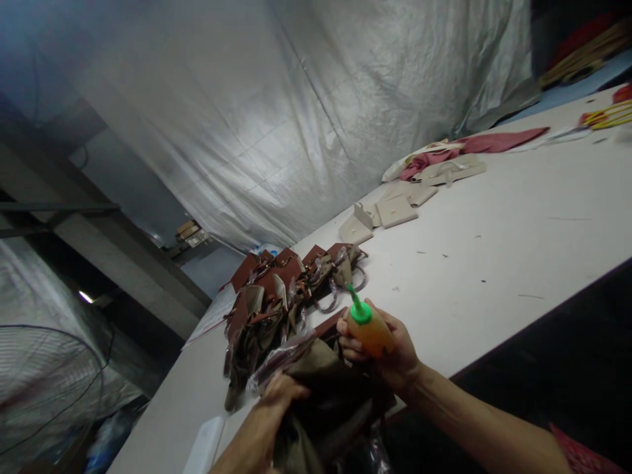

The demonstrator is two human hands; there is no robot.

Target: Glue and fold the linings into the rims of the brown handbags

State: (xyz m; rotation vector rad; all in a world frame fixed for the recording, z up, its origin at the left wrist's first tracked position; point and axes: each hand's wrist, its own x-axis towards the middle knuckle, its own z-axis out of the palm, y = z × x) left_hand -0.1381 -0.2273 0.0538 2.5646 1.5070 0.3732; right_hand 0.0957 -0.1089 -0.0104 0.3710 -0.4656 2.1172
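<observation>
My right hand [402,352] is wrapped round a squeeze bottle [372,332] of amber liquid with a green nozzle cap, tilted with its tip up and to the left. In my left hand [276,401] is the dark olive lining [316,375] of a handbag, gripped near its opening. The bag gapes towards me, and its inside is dark. Clear plastic wrap clings to its handle side. Just beyond lies a pile of brown handbags [271,283] with olive linings and plastic-wrapped handles.
Beige leather-like pieces [395,209] and pink cloth [498,141] lie farther along the white table [494,243]. A white object [205,444] sits near my left forearm. Silvery sheeting [296,118] hangs behind the table, and a fan guard [49,368] stands at far left.
</observation>
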